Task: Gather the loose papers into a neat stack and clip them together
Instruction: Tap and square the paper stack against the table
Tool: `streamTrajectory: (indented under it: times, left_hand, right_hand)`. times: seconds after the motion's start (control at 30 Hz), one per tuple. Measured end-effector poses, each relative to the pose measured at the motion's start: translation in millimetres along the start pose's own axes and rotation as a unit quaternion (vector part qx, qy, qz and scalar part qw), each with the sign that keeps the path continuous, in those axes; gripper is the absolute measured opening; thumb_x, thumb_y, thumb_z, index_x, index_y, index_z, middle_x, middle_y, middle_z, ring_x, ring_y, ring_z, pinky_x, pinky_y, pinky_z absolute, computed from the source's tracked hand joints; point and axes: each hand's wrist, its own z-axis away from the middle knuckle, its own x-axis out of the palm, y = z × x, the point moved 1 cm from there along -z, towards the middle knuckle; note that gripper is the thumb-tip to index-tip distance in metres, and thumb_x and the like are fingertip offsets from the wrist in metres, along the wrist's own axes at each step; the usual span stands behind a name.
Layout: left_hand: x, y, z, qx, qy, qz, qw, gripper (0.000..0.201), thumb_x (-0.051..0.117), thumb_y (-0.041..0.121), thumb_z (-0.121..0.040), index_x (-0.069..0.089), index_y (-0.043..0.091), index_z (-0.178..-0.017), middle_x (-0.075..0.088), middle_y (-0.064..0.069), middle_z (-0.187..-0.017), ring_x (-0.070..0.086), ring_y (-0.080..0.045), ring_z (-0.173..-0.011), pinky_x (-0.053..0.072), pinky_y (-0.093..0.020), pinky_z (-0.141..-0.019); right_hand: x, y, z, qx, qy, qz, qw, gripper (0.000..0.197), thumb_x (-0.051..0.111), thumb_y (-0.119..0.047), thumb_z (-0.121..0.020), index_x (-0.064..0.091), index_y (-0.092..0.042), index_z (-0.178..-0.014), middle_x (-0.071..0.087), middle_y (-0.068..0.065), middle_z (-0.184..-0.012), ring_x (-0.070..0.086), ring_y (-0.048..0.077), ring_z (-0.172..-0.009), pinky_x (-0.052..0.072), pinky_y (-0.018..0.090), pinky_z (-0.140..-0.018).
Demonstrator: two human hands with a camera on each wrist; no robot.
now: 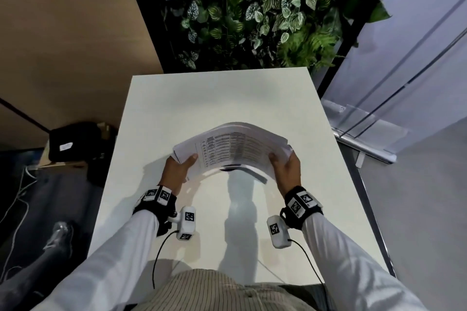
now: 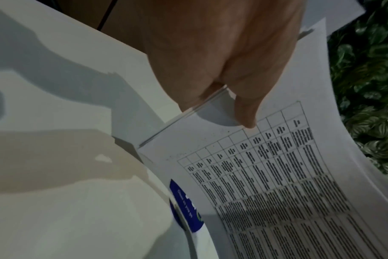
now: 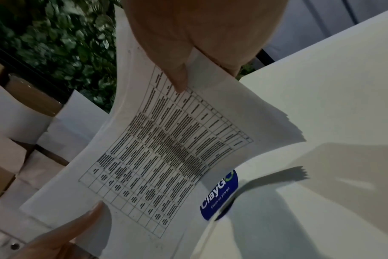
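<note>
A stack of white papers [image 1: 232,149] with a printed table on the top sheet hangs bowed upward above the white table [image 1: 202,98]. My left hand [image 1: 183,165] grips the stack's left edge, thumb on top and fingers underneath. My right hand [image 1: 281,165] grips the right edge the same way. In the left wrist view my left hand [image 2: 222,61] pinches the papers [image 2: 288,184]. The right wrist view has my right hand [image 3: 199,35] pinching the papers [image 3: 166,149], whose edges on that side fan out unevenly.
A round blue sticker [image 3: 219,196] lies on the table under the papers. A wall of green plants [image 1: 252,7] stands beyond the far edge. A glass partition [image 1: 404,83] stands at the right. A black bag [image 1: 73,141] sits on a box at the left.
</note>
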Motion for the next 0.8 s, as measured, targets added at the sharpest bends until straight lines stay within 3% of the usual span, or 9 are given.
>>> streamTrajectory:
  times: [0.07,0.17,0.23,0.37,0.4,0.47,0.53,0.67,0.8]
  left_hand:
    - [-10,4,0,0.017,-0.012,-0.026,0.999,0.023,0.078,0.024,-0.082,0.074,0.039,-0.098,0.073,-0.007,-0.107,0.064,-0.026,-0.091,0.053,-0.041,-0.068]
    - [-19,4,2,0.056,-0.014,-0.061,0.996,0.034,0.074,0.003,-0.086,0.067,0.015,-0.117,0.068,-0.01,-0.108,0.062,-0.025,-0.096,0.057,-0.019,-0.062]
    - [-21,6,4,0.084,-0.007,-0.08,0.993,0.038,0.074,0.002,-0.087,0.064,0.011,-0.122,0.068,-0.009,-0.109,0.063,-0.021,-0.094,0.053,-0.011,-0.061]
    - [-20,21,7,0.149,-0.067,-0.165,0.973,0.04,0.071,0.006,-0.089,0.063,0.022,-0.125,0.071,-0.001,-0.107,0.067,-0.005,-0.092,0.055,-0.013,-0.068]
    - [-19,24,7,0.176,-0.078,-0.233,0.953,0.039,0.068,0.009,-0.09,0.064,0.025,-0.125,0.071,0.003,-0.109,0.067,-0.004,-0.094,0.055,-0.016,-0.074]
    - [-15,29,2,0.26,-0.07,-0.414,0.87,0.037,0.059,0.021,-0.09,0.065,0.031,-0.125,0.071,0.006,-0.108,0.066,-0.014,-0.099,0.052,-0.032,-0.091]
    - [-12,28,-4,0.301,-0.048,-0.52,0.798,0.035,0.054,0.024,-0.089,0.067,0.032,-0.12,0.072,0.005,-0.097,0.068,-0.022,-0.094,0.045,-0.039,-0.093]
    - [-5,29,-4,0.3,-0.03,-0.589,0.75,0.027,0.051,0.016,-0.094,0.067,0.027,-0.113,0.072,0.002,-0.092,0.068,-0.028,-0.089,0.036,-0.036,-0.083]
    - [-1,35,1,0.307,-0.019,-0.629,0.714,0.041,0.054,-0.001,-0.075,0.067,0.026,-0.103,0.067,0.003,-0.085,0.066,-0.027,-0.083,0.023,-0.031,-0.076]
  right_hand:
    - [-7,4,-1,0.006,-0.004,0.015,1.0,0.025,0.072,-0.019,-0.088,0.063,-0.016,-0.111,0.07,-0.001,-0.103,0.067,0.014,-0.096,0.054,0.038,-0.087]
    - [-16,10,4,0.017,-0.006,0.026,0.999,0.024,0.07,-0.027,-0.081,0.061,-0.024,-0.103,0.069,-0.001,-0.101,0.065,0.021,-0.095,0.053,0.047,-0.087]
    - [-19,6,7,-0.004,-0.004,0.019,1.0,0.029,0.069,-0.019,-0.085,0.06,-0.024,-0.113,0.067,-0.004,-0.107,0.063,0.016,-0.099,0.053,0.039,-0.089]
    - [-22,-7,2,-0.109,-0.039,0.091,0.989,0.053,0.062,-0.004,-0.093,0.051,-0.027,-0.14,0.057,-0.003,-0.123,0.055,0.003,-0.115,0.042,0.014,-0.099]
    - [-21,-8,-3,-0.146,-0.053,0.149,0.977,0.053,0.06,-0.005,-0.094,0.052,-0.026,-0.143,0.055,-0.001,-0.125,0.054,0.005,-0.115,0.041,0.017,-0.101]
    - [-18,-7,-13,-0.204,-0.07,0.281,0.935,0.049,0.062,-0.007,-0.094,0.058,-0.022,-0.14,0.061,0.004,-0.122,0.058,0.019,-0.111,0.045,0.033,-0.101]
    - [-17,-6,-19,-0.219,-0.066,0.366,0.902,0.043,0.064,-0.008,-0.091,0.064,-0.02,-0.133,0.067,0.005,-0.114,0.061,0.03,-0.105,0.045,0.043,-0.098]
    - [-22,-3,-21,-0.212,-0.053,0.437,0.873,0.025,0.056,-0.018,-0.093,0.07,-0.019,-0.114,0.07,0.003,-0.108,0.062,0.032,-0.107,0.038,0.05,-0.107]
    - [-18,-11,-21,-0.198,-0.053,0.491,0.847,0.025,0.068,-0.021,-0.089,0.071,-0.017,-0.114,0.066,0.008,-0.12,0.057,0.034,-0.122,0.02,0.061,-0.119]
